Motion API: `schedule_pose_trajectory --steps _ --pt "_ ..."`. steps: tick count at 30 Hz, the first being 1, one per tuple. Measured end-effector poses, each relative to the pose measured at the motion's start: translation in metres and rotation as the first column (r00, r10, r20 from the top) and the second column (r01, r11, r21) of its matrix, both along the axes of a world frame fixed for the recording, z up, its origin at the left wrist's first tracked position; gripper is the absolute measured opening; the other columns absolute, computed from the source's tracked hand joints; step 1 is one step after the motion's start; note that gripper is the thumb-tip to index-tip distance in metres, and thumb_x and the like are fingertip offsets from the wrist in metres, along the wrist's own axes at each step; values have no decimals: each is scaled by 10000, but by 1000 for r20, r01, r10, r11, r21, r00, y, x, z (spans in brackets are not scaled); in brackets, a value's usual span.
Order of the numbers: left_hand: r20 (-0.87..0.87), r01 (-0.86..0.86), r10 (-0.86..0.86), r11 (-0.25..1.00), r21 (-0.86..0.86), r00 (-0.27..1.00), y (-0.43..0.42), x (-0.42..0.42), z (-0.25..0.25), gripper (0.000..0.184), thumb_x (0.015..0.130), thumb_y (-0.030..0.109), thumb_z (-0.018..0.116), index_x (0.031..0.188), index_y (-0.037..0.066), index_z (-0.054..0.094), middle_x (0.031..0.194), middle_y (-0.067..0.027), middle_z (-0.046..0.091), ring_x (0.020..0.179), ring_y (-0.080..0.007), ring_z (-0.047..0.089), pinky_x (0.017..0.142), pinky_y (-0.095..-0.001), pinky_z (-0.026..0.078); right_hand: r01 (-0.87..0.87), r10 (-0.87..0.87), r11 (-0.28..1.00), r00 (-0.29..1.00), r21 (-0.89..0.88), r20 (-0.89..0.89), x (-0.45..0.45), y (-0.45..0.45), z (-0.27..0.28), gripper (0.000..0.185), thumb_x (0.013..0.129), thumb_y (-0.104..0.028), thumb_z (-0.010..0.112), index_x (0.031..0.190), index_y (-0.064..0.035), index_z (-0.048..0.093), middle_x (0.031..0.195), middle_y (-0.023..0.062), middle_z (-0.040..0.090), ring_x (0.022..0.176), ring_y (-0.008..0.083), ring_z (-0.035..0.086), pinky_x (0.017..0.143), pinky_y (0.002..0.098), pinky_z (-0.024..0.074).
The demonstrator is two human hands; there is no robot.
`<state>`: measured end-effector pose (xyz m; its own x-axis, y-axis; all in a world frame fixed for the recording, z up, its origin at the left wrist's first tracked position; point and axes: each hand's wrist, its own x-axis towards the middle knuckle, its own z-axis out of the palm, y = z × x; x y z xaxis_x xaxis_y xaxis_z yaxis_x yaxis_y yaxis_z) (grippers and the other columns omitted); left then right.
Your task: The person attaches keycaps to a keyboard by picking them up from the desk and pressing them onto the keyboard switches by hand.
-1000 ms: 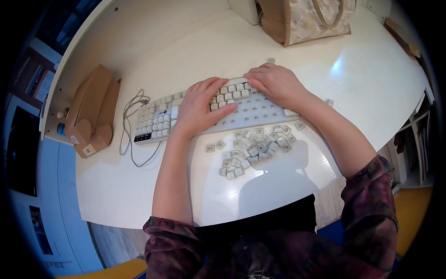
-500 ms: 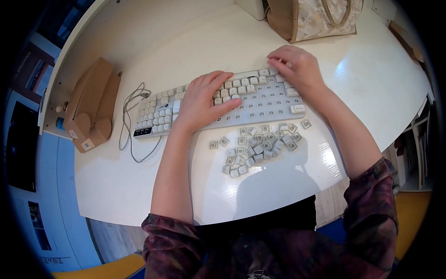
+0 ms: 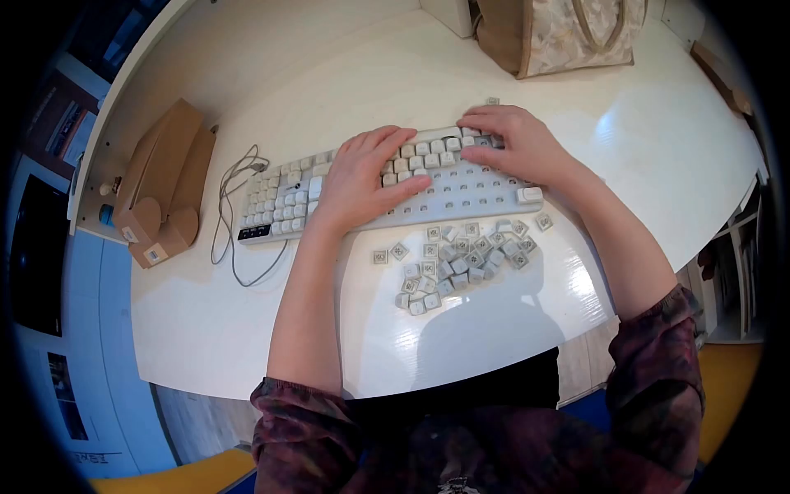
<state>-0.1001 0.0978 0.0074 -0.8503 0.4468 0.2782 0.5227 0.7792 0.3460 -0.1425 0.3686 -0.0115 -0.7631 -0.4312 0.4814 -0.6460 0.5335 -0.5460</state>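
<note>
A white keyboard [image 3: 288, 194] lies slightly tilted across the desk, with bare switches [image 3: 466, 188] showing on its right part. My left hand [image 3: 355, 177] rests flat over its middle, fingers stretched toward the far edge and thumb apart. Over the keyboard's far right corner is my right hand [image 3: 522, 148], its fingers at the far edge and its thumb lower, apart from them. Between thumb and fingers sit keycaps [image 3: 469, 136] on the board. One loose keycap [image 3: 492, 100] lies behind the keyboard. In front, a pile of loose keycaps [image 3: 473, 259] is spread, many upside down.
A grey cable [image 3: 220, 222] curls left of the keyboard. Beside it stands a brown cardboard box [image 3: 164, 181]. A beige patterned bag [image 3: 568, 41] stands at the back right of the white desk [image 3: 214, 329]. Shelves [image 3: 728, 272] are beyond the right edge.
My right hand has come down from a pinch above the far edge onto the keyboard's right end, its fingers spreading. A loose keycap now shows behind the keyboard. My left hand stays in place.
</note>
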Motion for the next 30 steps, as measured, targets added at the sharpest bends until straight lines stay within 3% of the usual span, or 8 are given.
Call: schedule_pose_trajectory --steps 5,8,11,17,20,23,26,30 --pt "-7 1 -1 1000 -15 1000 1 -1 -1 647 829 440 740 1368 122 577 1396 -139 552 1307 -342 484 1109 -431 370 17 -27 989 997 144 73 3 -6 1 351 901 -355 675 1109 -80 737 1063 91 728 976 301 665 843 405 524" --pt "-11 -14 13 1000 -17 1000 2 -1 -1 639 831 429 739 1366 117 579 1393 -139 556 1302 -343 488 1108 -430 371 77 -52 984 987 163 -150 4 -9 -8 312 934 -337 634 1094 -92 740 1052 92 728 963 295 671 823 406 528" --pt "-12 -20 20 1000 -18 1000 1 -2 -2 632 835 421 738 1366 116 580 1396 -139 556 1302 -342 488 1108 -429 371 86 -51 977 983 194 -178 4 -12 -9 298 937 -307 637 1099 -72 722 1015 104 727 943 310 667 803 402 529" --pt "-9 -17 17 1000 -14 1000 1 1 0 632 839 422 736 1372 122 578 1404 -140 551 1309 -343 482 1112 -432 369 169 -132 940 982 298 -138 -1 -17 -2 280 970 -348 570 940 -131 744 865 93 726 803 316 678 713 443 528" --pt "-14 -15 15 1000 -11 1000 0 1 -2 637 839 426 736 1376 124 574 1406 -142 549 1311 -346 480 1114 -434 366 187 -155 953 977 238 -145 1 -18 -4 275 978 -338 562 921 -126 728 861 101 723 805 311 678 710 442 526" --pt "-4 -18 18 1000 -10 1000 1 1 0 640 838 430 735 1377 127 573 1408 -143 548 1315 -348 477 1118 -434 363 281 -274 959 952 30 -137 1 -14 -6 261 981 -322 562 926 -117 714 848 107 720 798 311 679 702 439 525" --pt "4 -19 19 1000 -5 1000 0 2 -1 640 836 433 735 1376 128 573 1411 -143 546 1319 -348 474 1120 -432 362 400 -400 915 916 49 5 -7 0 3 231 986 -293 571 1012 -127 729 855 122 708 804 310 670 703 421 512" --pt "10 -33 33 999 -24 999 1 0 -2 641 834 435 736 1375 131 574 1417 -141 544 1324 -346 472 1123 -430 359 514 -500 846 857 142 -122 -17 16 -1 221 957 -272 620 1030 -100 739 953 117 717 839 312 665 750 400 523"
